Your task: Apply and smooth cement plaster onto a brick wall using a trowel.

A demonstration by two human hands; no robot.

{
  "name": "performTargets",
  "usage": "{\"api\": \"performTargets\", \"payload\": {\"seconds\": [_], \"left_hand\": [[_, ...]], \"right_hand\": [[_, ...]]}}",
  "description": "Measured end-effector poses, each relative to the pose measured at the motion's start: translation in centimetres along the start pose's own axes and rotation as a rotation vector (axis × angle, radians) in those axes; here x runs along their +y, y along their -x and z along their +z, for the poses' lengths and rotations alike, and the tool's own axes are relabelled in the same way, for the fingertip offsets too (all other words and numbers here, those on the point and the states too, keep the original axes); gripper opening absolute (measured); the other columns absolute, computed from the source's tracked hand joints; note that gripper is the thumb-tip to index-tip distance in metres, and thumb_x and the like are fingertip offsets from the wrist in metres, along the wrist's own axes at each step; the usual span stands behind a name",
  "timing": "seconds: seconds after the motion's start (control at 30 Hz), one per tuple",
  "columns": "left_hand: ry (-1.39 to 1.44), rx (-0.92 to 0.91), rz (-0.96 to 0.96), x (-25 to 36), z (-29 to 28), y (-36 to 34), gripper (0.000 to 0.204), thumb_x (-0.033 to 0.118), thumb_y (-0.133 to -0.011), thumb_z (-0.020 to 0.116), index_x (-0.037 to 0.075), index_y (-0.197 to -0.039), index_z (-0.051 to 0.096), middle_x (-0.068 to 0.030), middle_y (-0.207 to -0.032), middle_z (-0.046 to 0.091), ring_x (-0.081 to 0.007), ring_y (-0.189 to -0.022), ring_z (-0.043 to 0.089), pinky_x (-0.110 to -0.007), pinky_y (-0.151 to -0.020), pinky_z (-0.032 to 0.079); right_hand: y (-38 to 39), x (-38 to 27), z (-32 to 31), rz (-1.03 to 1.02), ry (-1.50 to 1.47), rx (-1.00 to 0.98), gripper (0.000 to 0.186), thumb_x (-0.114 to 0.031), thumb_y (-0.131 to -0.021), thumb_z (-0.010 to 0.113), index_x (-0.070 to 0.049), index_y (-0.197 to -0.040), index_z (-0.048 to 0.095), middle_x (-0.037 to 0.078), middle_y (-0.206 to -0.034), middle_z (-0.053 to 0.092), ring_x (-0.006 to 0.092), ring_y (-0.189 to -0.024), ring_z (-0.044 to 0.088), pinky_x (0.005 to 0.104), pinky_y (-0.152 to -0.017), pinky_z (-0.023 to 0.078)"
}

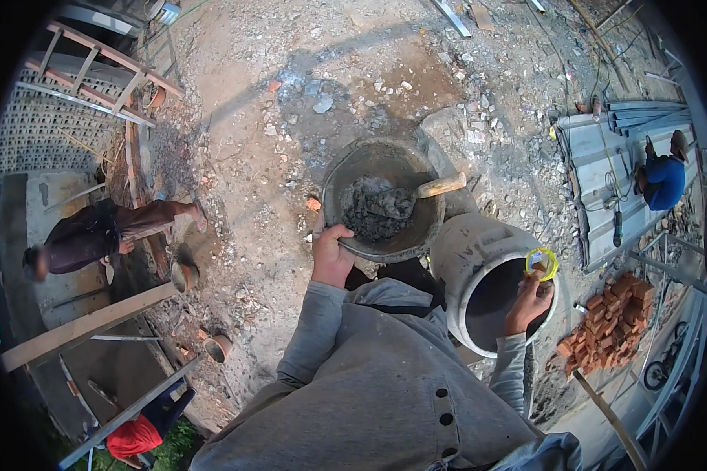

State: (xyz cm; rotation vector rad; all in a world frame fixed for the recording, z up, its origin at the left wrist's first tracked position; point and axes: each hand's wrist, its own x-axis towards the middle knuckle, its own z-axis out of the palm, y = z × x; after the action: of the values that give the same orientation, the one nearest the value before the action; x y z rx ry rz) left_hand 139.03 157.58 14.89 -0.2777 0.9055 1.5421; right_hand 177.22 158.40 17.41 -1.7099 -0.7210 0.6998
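In front of me a round black tub (346, 169) holds wet grey mortar (369, 224). A trowel (441, 185) lies in it, its wooden handle resting over the right rim and its blade in the mortar. My left hand (334, 255) is closed on the tub's near left rim. To the right stands a large grey drum (467, 243) with dark liquid inside. Above its opening, my right hand (529, 302) grips a small yellow-rimmed clear cup (548, 257). What the cup contains is not clear.
Rubble-strewn ground (251, 149) surrounds me. A brick pile (613, 322) lies right, near metal sheets (605, 165) where a person in blue (664, 182) crouches. On the left are a person in dark clothes (86, 233), a wooden beam (94, 323), buckets (217, 348) and a person in red (131, 437).
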Motion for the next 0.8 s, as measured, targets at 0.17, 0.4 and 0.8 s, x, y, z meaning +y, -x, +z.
{"api": "performTargets", "payload": {"seconds": [0.17, 0.4, 0.8], "left_hand": [[0.065, 0.086, 0.125, 0.5, -1.7, 1.6, 0.079, -0.017, -0.059, 0.042, 0.005, -0.135, 0.043, -0.0132, -0.122, 0.056, -0.0287, -0.113, 0.054, -0.039, -0.099, 0.043], [0.071, 0.113, 0.394, 2.6, -1.3, 6.4, 0.076, -0.018, -0.059, 0.043, 0.004, -0.132, 0.046, -0.0130, -0.120, 0.058, -0.0273, -0.112, 0.055, -0.038, -0.098, 0.044], [0.238, 0.147, 0.537, 6.4, -11.5, 11.9, 0.073, -0.020, -0.060, 0.048, 0.005, -0.129, 0.055, -0.0042, -0.101, 0.064, -0.0108, -0.071, 0.055, -0.023, -0.060, 0.046]], "right_hand": [[0.0, 3.0, -2.6, -0.073, 0.097, -0.026, 0.026, -0.024, -0.092, 0.063, -0.006, -0.081, 0.049, 0.004, -0.068, 0.058, 0.0059, -0.053, 0.048, 0.0183, -0.048, 0.037], [-3.5, 0.1, 7.0, -0.162, 0.298, -0.325, 0.044, -0.033, -0.089, 0.067, 0.003, -0.106, 0.049, 0.012, -0.089, 0.059, 0.0133, -0.067, 0.054, 0.0262, -0.056, 0.043], [17.6, -6.2, 29.4, -1.821, 0.978, -1.403, 0.039, -0.024, -0.065, 0.077, -0.008, -0.097, 0.063, 0.010, -0.098, 0.052, 0.0276, -0.099, 0.051, 0.0398, -0.089, 0.038]]}}
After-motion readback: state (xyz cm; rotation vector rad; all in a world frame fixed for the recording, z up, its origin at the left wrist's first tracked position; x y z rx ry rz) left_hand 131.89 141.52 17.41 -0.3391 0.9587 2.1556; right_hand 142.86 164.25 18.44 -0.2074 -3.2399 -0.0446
